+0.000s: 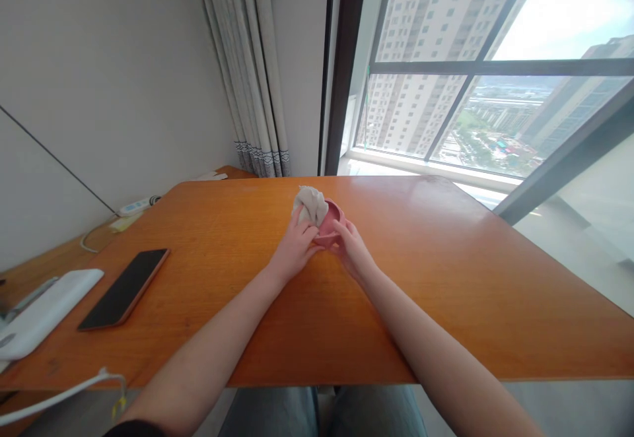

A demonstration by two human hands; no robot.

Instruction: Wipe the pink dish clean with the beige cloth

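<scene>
In the head view, your left hand [296,243] grips a bunched pale cloth [310,203] against the left side of a pink bowl [327,223], while your right hand [353,249] grasps that bowl by its right side, thumb over the rim. You have both things together in front of you, above the middle of the wooden table [421,265], and a dark phone [126,288] lies well apart to your left.

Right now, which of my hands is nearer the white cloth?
Left. Your left hand touches the white cloth, its fingers on the lower part; your right hand is farther off to the right, holding the pink bowl.
</scene>
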